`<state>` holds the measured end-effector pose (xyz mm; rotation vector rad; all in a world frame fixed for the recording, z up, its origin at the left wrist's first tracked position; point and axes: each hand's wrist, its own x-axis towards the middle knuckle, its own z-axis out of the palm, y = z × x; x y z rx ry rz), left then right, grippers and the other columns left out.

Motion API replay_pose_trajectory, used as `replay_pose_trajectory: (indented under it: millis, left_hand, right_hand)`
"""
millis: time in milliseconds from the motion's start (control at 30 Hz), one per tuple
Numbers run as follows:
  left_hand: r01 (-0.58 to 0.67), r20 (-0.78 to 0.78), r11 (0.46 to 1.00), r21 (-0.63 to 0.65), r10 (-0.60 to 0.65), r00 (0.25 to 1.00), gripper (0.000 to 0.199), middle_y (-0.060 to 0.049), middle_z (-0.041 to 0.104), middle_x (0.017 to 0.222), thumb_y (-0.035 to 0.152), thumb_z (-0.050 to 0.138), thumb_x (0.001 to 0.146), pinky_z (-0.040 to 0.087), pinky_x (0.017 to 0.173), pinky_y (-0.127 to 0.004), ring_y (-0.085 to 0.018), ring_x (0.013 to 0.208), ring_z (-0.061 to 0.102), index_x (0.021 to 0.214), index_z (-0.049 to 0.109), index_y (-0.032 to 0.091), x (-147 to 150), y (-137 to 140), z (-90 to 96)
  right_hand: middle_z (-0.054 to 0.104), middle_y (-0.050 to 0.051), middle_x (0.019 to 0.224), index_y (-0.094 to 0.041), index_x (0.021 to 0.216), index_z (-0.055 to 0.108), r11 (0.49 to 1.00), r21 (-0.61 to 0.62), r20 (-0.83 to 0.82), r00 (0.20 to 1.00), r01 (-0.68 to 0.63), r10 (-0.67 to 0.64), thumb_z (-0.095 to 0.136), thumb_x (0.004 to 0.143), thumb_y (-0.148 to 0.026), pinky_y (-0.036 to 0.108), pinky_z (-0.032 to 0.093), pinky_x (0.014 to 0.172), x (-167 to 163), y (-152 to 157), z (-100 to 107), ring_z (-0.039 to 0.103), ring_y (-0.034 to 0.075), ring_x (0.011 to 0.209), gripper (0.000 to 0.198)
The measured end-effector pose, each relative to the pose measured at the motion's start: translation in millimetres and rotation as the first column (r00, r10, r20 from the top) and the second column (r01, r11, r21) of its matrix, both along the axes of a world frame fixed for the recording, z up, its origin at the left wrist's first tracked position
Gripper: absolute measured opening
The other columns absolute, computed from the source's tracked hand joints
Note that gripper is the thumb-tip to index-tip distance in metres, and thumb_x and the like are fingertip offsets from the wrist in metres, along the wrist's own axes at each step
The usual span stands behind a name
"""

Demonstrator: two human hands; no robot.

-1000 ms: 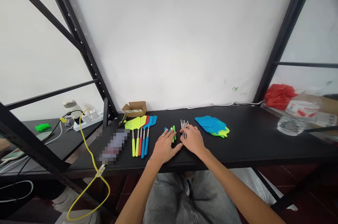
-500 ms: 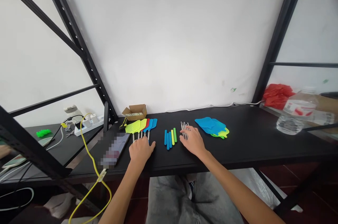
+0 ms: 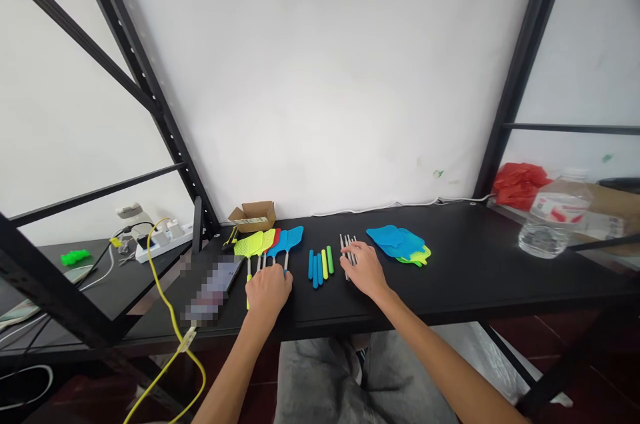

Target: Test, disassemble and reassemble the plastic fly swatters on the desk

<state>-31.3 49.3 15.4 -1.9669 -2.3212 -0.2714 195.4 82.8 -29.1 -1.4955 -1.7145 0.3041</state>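
Observation:
My left hand (image 3: 269,287) is curled over the handles of a fanned row of fly swatters, its thumb against the handle of the rightmost blue fly swatter (image 3: 295,238). Beside that one are another blue head, a red head (image 3: 277,235) and yellow-green heads (image 3: 246,246); one yellow-green handle shows left of the hand. My right hand (image 3: 365,269) rests palm down across several thin metal rods (image 3: 343,242), fingers apart and touching them. Between the hands lie several short blue, yellow and green handle tubes (image 3: 320,267). Loose blue swatter heads (image 3: 395,241) overlap yellow-green ones right of the rods.
A phone (image 3: 213,291) on a yellow cable (image 3: 163,284) lies left of the swatters. An opened cardboard box (image 3: 255,216) stands by the wall. Black rack posts (image 3: 510,77) frame the table; a water bottle (image 3: 553,217) and red plastic bag (image 3: 520,184) are at the right.
The rightmost blue swatter has shifted a little right, away from its neighbours, under my left hand. My right hand stays over the metal rods. The view has turned slightly.

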Motion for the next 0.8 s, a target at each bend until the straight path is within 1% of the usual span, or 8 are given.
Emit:
replay_pose_trajectory:
  millis: [133,200,267,367,433,567,667,800]
  left_hand:
    - [0.068,-0.036,0.998,0.019,-0.067,0.997,0.035,-0.014,0.071,0.086,0.039,0.041,0.089,0.046,0.069,-0.037,-0.032,0.085,0.067,0.079,0.067,0.019,11,-4,9.1]
    - [0.111,-0.021,0.993,0.033,-0.111,0.994,0.035,-0.012,0.07,0.082,0.04,0.04,0.09,0.045,0.067,-0.035,-0.031,0.081,0.067,0.076,0.065,0.02,18,-5,11.8]
    - [0.141,0.033,0.989,0.049,-0.143,0.989,0.035,-0.011,0.07,0.08,0.041,0.038,0.091,0.043,0.065,-0.033,-0.03,0.08,0.067,0.075,0.062,0.021,25,-5,11.6]
    - [0.183,0.17,0.978,0.101,-0.198,0.965,0.035,-0.008,0.068,0.079,0.042,0.035,0.094,0.041,0.062,-0.03,-0.028,0.079,0.066,0.079,0.058,0.022,34,-2,5.5]
    - [0.227,0.303,0.962,0.151,-0.263,0.916,0.034,-0.006,0.068,0.077,0.041,0.032,0.096,0.041,0.063,-0.029,-0.024,0.076,0.066,0.082,0.056,0.022,39,1,-1.4]
    - [0.276,0.557,0.923,0.268,-0.382,0.737,0.028,-0.001,0.064,0.072,0.037,0.028,0.098,0.041,0.061,-0.026,-0.017,0.064,0.061,0.092,0.051,0.022,49,8,-16.8]
    - [0.227,0.648,0.91,0.347,-0.407,0.644,0.023,0.001,0.059,0.068,0.037,0.033,0.096,0.039,0.056,-0.026,-0.016,0.059,0.057,0.103,0.049,0.022,56,12,-26.4]
    - [0.103,0.733,0.891,0.442,-0.424,0.531,0.034,0.0,0.059,0.07,0.045,0.037,0.094,0.038,0.053,-0.025,-0.016,0.057,0.053,0.109,0.055,0.019,63,11,-34.0]
  right_hand:
    - [0.061,0.007,0.119,-0.025,0.099,0.071,1.0,0.011,-0.062,0.998,0.003,-0.002,0.052,0.083,-0.034,0.036,0.042,0.093,2,4,-2,0.053,0.026,0.112,0.026]
    - [0.061,0.007,0.117,-0.025,0.099,0.071,1.0,0.014,-0.091,0.996,0.004,-0.002,0.052,0.083,-0.033,0.037,0.041,0.094,3,6,-3,0.054,0.026,0.109,0.026]
    - [0.061,0.007,0.117,-0.024,0.099,0.072,1.0,0.02,-0.115,0.993,0.012,-0.009,0.052,0.083,-0.032,0.037,0.041,0.095,4,8,-4,0.054,0.026,0.109,0.027]
    - [0.061,0.008,0.118,-0.024,0.099,0.072,0.999,0.033,-0.146,0.989,0.032,-0.027,0.052,0.082,-0.032,0.038,0.04,0.096,5,10,-5,0.054,0.027,0.113,0.028]
    - [0.061,0.008,0.118,-0.024,0.1,0.072,0.998,0.041,-0.175,0.984,0.038,-0.03,0.051,0.082,-0.031,0.038,0.04,0.097,6,11,-5,0.053,0.027,0.114,0.028]
    - [0.062,0.008,0.117,-0.022,0.099,0.072,0.997,0.06,-0.261,0.965,0.04,-0.023,0.05,0.082,-0.031,0.038,0.04,0.099,8,13,-6,0.055,0.027,0.114,0.029]
    - [0.063,0.008,0.118,-0.022,0.099,0.071,0.996,0.077,-0.367,0.93,0.04,-0.008,0.05,0.081,-0.031,0.037,0.042,0.097,11,16,-6,0.055,0.026,0.115,0.029]
    - [0.066,0.008,0.117,-0.022,0.101,0.071,1.0,0.002,-0.482,0.876,0.005,-0.004,0.051,0.08,-0.034,0.037,0.046,0.09,21,20,-4,0.058,0.028,0.111,0.031]
